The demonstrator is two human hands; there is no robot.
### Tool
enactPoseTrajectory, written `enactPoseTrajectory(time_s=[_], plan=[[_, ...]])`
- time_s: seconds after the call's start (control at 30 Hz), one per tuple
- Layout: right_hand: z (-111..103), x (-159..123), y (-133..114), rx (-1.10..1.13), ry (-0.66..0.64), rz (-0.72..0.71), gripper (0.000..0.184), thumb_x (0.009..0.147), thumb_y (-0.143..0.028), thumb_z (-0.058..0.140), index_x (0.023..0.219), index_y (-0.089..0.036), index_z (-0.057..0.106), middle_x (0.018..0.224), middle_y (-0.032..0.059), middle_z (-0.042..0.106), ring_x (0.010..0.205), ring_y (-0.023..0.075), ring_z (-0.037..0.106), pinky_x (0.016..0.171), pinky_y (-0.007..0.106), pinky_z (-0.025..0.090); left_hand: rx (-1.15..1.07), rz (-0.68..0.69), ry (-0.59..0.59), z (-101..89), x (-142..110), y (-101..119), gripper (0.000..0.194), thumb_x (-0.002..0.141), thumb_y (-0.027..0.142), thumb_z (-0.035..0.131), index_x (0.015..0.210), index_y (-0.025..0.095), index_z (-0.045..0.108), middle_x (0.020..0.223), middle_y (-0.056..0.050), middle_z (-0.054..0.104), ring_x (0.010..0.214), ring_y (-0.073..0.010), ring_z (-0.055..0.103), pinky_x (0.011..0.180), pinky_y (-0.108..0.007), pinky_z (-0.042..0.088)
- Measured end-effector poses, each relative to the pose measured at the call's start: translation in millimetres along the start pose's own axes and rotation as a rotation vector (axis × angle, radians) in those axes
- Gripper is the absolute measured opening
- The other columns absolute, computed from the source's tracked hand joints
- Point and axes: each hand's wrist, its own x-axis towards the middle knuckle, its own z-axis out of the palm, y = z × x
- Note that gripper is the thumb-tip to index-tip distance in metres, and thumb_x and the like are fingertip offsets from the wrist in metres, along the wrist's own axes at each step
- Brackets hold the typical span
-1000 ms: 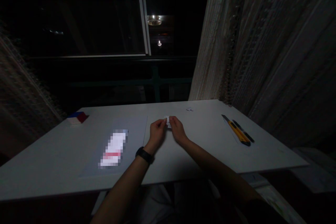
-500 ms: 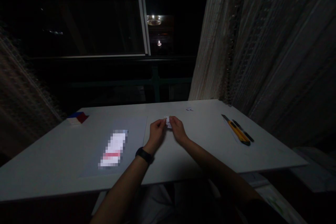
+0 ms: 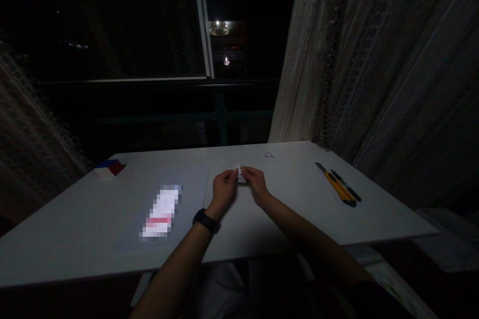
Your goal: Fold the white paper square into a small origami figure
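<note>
Between my two hands, above the middle of the white table (image 3: 284, 239), is a small piece of white paper (image 3: 241, 178). My left hand (image 3: 224, 184), with a dark watch (image 3: 205, 220) on its wrist, pinches the paper from the left. Fingers of my right hand (image 3: 255, 182) are closed on its right side, so the two sets of fingertips nearly meet. Much of the paper is hidden by the fingers, and its exact folds are too dim to make out.
A lit, blurred-out phone (image 3: 161, 212) lies on a pale sheet (image 3: 196, 194) at left. Behind it sits a colored cube (image 3: 108, 168). A yellow utility knife (image 3: 339, 188) and a dark pen (image 3: 346, 185) lie at right; small paper scraps (image 3: 269, 155) are near the back edge.
The fingers of my right hand have shifted slightly on the paper, and the paper's visible outline differs a little. Both hands stay in nearly the same place.
</note>
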Motion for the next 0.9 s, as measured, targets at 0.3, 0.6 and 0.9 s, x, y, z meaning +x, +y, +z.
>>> enactPoseTrajectory(time_s=[0.3, 0.6, 0.9], plan=[[-1, 2, 7, -0.253, -0.004, -0.097, 0.045, 0.074, -0.057, 0.048, 0.059, -0.016, 0.058, 0.056, -0.0006, 0.054, 0.054, 0.0126, 0.045, 0.052, 0.025, 0.035, -0.148, -0.128, -0.018, 1.9, 2, -1, 0.041, 0.073, 0.052, 0.052, 0.064, 0.013, 0.061, 0.056, -0.002, 0.056, 0.053, -0.0119, 0.047, 0.049, -0.023, 0.034], [-2, 2, 10, -0.270, 0.002, -0.055, 0.046, 0.076, -0.057, 0.045, 0.058, -0.016, 0.056, 0.054, -0.0015, 0.052, 0.052, 0.0118, 0.044, 0.052, 0.025, 0.035, -0.227, -0.183, -0.045, 3.2, 1, -5, 0.043, 0.068, 0.055, 0.057, 0.065, 0.013, 0.062, 0.055, -0.001, 0.055, 0.048, -0.0092, 0.043, 0.046, -0.022, 0.032], [-1, 1, 7, -0.348, 0.009, -0.086, 0.043, 0.077, -0.054, 0.044, 0.056, -0.017, 0.053, 0.052, -0.0020, 0.049, 0.052, 0.0121, 0.042, 0.051, 0.025, 0.032, -0.453, -0.333, -0.056, 3.8, 0, -4, 0.043, 0.063, 0.055, 0.063, 0.065, 0.012, 0.060, 0.055, 0.000, 0.053, 0.045, -0.0062, 0.041, 0.043, -0.020, 0.033]])
